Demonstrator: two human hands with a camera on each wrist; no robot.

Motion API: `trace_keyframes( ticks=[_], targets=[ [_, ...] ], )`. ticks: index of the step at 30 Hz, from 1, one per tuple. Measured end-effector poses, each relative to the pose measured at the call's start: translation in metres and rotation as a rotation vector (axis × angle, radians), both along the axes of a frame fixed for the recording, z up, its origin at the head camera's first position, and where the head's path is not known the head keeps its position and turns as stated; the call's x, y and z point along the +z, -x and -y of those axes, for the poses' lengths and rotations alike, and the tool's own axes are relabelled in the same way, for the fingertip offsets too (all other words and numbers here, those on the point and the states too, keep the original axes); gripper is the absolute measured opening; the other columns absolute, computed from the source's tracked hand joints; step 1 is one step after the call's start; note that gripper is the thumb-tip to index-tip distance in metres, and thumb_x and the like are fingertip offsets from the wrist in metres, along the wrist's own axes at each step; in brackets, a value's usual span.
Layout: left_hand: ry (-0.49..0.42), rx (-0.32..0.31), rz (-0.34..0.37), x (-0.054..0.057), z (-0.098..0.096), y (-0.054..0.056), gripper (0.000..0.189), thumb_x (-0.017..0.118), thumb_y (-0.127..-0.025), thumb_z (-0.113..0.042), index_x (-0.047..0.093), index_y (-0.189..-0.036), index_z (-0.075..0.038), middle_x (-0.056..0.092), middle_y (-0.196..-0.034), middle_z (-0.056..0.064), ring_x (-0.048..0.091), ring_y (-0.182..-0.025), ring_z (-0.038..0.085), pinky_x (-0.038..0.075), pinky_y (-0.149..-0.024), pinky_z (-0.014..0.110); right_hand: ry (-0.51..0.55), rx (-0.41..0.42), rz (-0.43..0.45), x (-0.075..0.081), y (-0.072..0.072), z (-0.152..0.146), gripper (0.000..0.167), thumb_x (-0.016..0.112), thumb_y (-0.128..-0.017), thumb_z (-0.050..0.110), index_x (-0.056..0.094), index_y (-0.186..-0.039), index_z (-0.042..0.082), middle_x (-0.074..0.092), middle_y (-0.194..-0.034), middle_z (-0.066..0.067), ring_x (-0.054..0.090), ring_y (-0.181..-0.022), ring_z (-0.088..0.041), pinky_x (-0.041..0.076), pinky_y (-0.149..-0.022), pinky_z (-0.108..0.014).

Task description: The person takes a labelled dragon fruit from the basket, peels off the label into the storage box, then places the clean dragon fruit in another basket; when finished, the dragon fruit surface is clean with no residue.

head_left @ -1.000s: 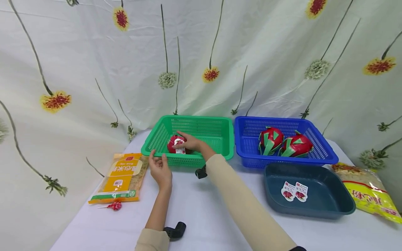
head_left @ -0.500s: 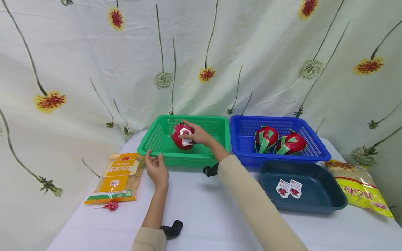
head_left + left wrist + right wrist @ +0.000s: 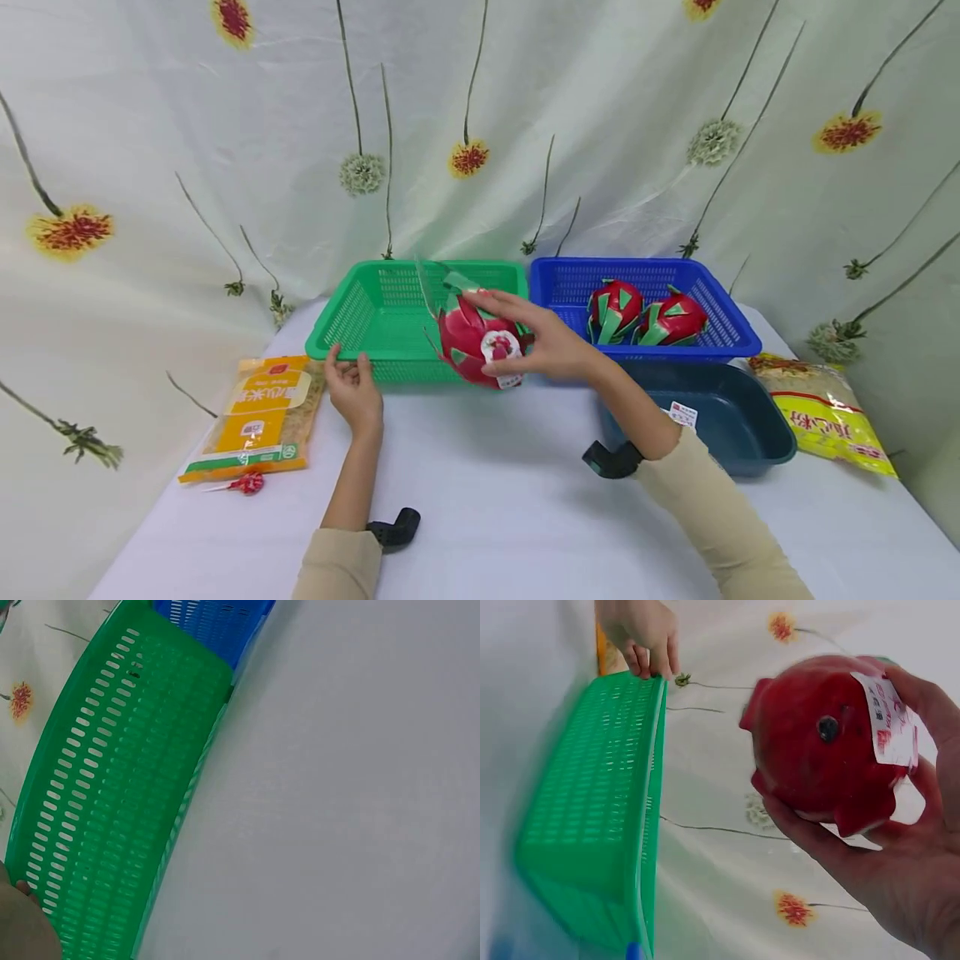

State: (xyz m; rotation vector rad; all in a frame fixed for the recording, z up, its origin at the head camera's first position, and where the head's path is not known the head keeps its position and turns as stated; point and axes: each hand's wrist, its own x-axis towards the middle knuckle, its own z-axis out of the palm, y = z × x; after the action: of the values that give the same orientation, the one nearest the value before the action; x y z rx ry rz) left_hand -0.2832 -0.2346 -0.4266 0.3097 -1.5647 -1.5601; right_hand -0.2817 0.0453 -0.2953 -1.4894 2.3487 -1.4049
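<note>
My right hand point(image 3: 551, 337) grips a red dragon fruit point(image 3: 471, 337) with green leaf tips and a white sticker label. It is held in the air in front of the green basket point(image 3: 420, 371). In the right wrist view, the dragon fruit point(image 3: 810, 742) shows its round base with a dark spot, fingers on one side and thumb near the label point(image 3: 889, 724). My left hand point(image 3: 354, 396) holds the near rim of the green basket at its left corner, some fingers curled at the wall. The left wrist view shows only a bit of that hand point(image 3: 26, 926).
Two dragon fruits point(image 3: 671, 319) lie in a blue basket point(image 3: 731, 329). A dark teal tray point(image 3: 772, 437) with labels point(image 3: 682, 415) stands before it. Yellow bags lie right point(image 3: 832, 417) and left point(image 3: 258, 412), with a red lollipop point(image 3: 247, 483) near the left bag.
My right hand has lifted the dragon fruit out of the green basket and brought it nearer and to the right. My left hand stays at the basket's rim. The head view has shifted slightly.
</note>
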Motion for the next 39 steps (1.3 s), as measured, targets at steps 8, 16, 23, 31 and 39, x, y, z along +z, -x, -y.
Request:
trace_keyframes(
  ticks=[8,16,23,31,39],
  targets=[
    [-0.012,0.01,0.004,-0.004,0.0,0.007,0.045,0.054,-0.094,-0.018,0.04,-0.135,-0.009,0.044,-0.089,-0.002,0.053,-0.079,0.007,0.045,-0.068,0.019,-0.219,0.189,0.181,-0.044,-0.049,-0.052,0.073,0.076,-0.076,0.024,0.041,-0.14,0.025,0.025,-0.147,0.001,0.028,-0.13,-0.025,0.049,-0.082,-0.03],
    [-0.024,0.003,0.008,0.001,0.002,0.008,0.047,0.053,-0.094,-0.019,0.038,-0.137,-0.007,0.043,-0.089,-0.004,0.052,-0.081,0.007,0.045,-0.072,0.025,-0.305,0.178,0.303,-0.085,-0.042,-0.06,0.073,0.075,-0.077,0.021,0.04,-0.141,0.028,0.028,-0.145,0.004,0.03,-0.129,-0.021,0.047,-0.085,-0.028],
    [-0.03,0.007,0.036,-0.002,0.0,0.008,0.046,0.053,-0.094,-0.02,0.039,-0.137,-0.01,0.042,-0.089,-0.003,0.052,-0.082,0.007,0.044,-0.071,0.023,-0.274,0.166,0.293,-0.104,-0.027,-0.061,0.07,0.07,-0.082,0.026,0.035,-0.143,0.028,0.025,-0.148,0.001,0.028,-0.131,-0.021,0.045,-0.09,-0.029],
    [-0.034,-0.014,0.005,-0.003,-0.001,0.007,0.048,0.053,-0.094,-0.019,0.037,-0.137,-0.006,0.043,-0.09,0.0,0.052,-0.081,0.009,0.045,-0.072,0.026,-0.185,0.038,0.248,-0.117,-0.026,-0.062,0.068,0.066,-0.087,0.024,0.031,-0.145,0.019,0.024,-0.149,-0.008,0.021,-0.135,-0.027,0.038,-0.098,-0.042],
    [-0.038,-0.006,0.02,-0.003,-0.001,0.006,0.046,0.053,-0.094,-0.022,0.039,-0.137,-0.012,0.044,-0.089,-0.001,0.053,-0.08,0.01,0.045,-0.07,0.023,-0.238,-0.102,0.301,-0.12,-0.049,-0.06,0.068,0.055,-0.092,0.035,0.017,-0.149,0.027,0.027,-0.148,-0.008,0.026,-0.133,-0.028,0.031,-0.102,-0.048]
  ],
)
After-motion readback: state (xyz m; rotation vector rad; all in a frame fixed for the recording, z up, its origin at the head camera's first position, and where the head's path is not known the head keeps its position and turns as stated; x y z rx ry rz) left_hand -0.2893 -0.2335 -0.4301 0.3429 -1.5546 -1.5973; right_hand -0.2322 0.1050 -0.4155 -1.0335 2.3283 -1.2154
